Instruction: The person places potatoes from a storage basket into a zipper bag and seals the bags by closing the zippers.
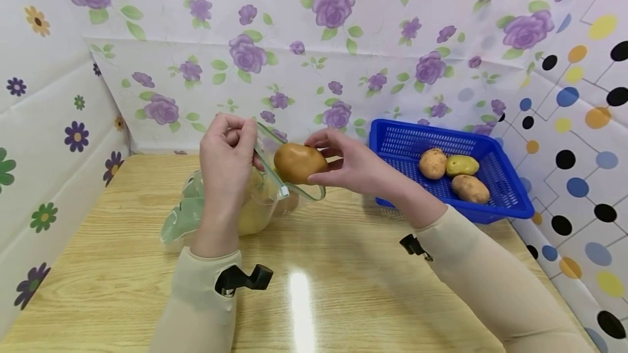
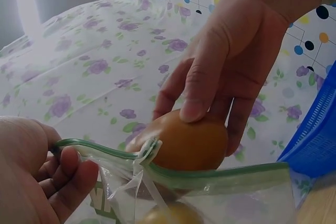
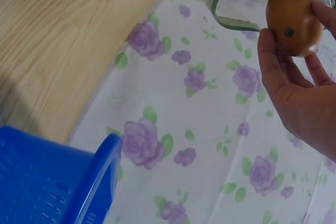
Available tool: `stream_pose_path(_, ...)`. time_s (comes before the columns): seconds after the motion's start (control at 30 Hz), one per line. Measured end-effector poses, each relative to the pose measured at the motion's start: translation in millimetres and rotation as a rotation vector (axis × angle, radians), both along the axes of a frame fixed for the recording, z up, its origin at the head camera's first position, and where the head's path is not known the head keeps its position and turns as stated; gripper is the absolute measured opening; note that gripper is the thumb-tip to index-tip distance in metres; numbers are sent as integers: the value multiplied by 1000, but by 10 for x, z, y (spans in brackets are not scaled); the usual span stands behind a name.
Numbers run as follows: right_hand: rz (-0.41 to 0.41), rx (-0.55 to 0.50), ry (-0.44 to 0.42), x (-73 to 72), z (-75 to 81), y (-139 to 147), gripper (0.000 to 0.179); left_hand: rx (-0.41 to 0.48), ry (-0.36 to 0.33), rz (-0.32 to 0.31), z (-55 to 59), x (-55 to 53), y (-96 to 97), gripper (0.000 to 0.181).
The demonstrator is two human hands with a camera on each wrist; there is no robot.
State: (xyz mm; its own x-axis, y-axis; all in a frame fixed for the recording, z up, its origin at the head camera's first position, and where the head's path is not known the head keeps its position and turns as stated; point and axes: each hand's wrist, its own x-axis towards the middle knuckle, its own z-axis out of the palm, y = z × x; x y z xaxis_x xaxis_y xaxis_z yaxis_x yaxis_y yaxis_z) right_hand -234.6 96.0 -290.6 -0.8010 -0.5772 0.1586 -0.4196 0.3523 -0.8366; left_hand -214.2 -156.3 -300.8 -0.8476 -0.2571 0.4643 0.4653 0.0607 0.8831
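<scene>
Right hand [image 1: 350,162] thumb and fingers are curled round a smooth orange-brown fruit [image 1: 299,163], clamped on it from the right. Left hand [image 1: 228,146] pinches the green edge of a clear zip bag [image 2: 247,187]. The fruit sits at the bag's open mouth; in the left wrist view the near edge crosses in front of it and its lower part lies behind the film. Only the right wrist view shows the dark spot on the fruit's end. The left wrist view shows a yellowish round thing [image 2: 176,214] just below the fruit, inside the bag.

Only the head view looks into the blue basket [image 1: 417,136], which holds three pieces: two brown potatoes [image 1: 471,188] and one yellow-green piece [image 1: 462,165] just beside them. How many lie in the bag cannot be told, as the left hand and wrist cover part of it. One white slider [image 1: 283,192] sits on the zip.

Bag and basket stand apart on the wood-grained table [image 1: 343,277], bag to the left, basket to the right. Three patterned cloths surround it: purple roses behind [image 1: 245,53], small flowers on the left [image 1: 76,138], coloured dots on the right [image 1: 569,97]. Two black clips [image 1: 242,279] sit on the pale sleeves [image 1: 196,315], one each.
</scene>
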Motion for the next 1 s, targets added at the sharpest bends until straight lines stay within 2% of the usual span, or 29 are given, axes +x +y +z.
stream_pose_path(0.13,24,-25,11,-4,-15,-97,56,-4,3,-7,-1,-2,16,18)
stream_pose_path(0.33,37,-41,79,9,-77,-245,54,3,17,-6,2,8,34,14)
stream_pose_path(0.57,-40,-61,84,28,-163,-376,47,8,20,9,16,8,30,14)
stream_pose_path(0.7,-46,-5,56,25,-178,-378,34,1,22,11,21,10,34,15)
stream_pose_path(0.83,-47,30,31,24,-177,-313,31,-8,36,13,21,8,33,16)
stream_pose_path(0.9,-71,27,38,25,-180,-266,30,-8,37,14,18,6,31,17)
stream_pose_path(1.0,-157,45,90,7,-200,-194,29,-6,34,22,26,-3,22,17)
